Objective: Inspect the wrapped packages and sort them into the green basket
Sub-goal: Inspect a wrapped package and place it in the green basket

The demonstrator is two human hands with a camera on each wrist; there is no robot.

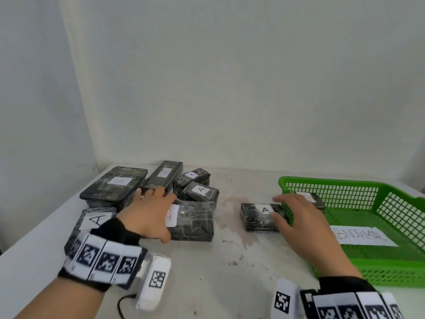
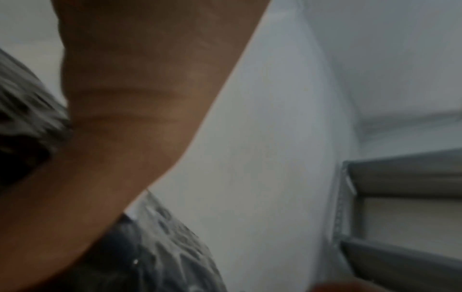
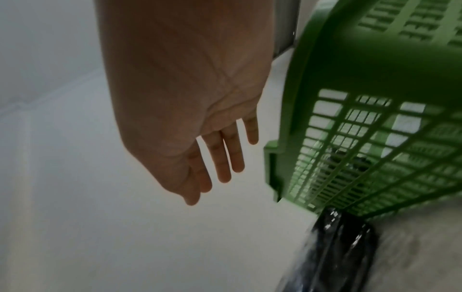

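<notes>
The left hand lies over the cluster of black film-wrapped packages, fingers spread and fairly straight, its thumb down along the near edge of the package with a red-marked label; the palm covers part of that label, and whether the hand truly has hold of the package cannot be told, since the left wrist view is blurred and shows only the palm side of the hand with crinkled wrap below it. Beyond its fingertips sit the flat package labelled B, a long narrow package and two small packages labelled A; under its wrist lies another package labelled A. The right hand hovers with fingers extended and loosely apart, holding nothing, as the right wrist view shows plainly. Just under its fingertips, against the outer corner of the green basket, rests a single package labelled A on the white table. To the outer side of this hand the basket holds one wrapped package near its far corner and a paper slip reading ABNORMAL on its floor.
</notes>
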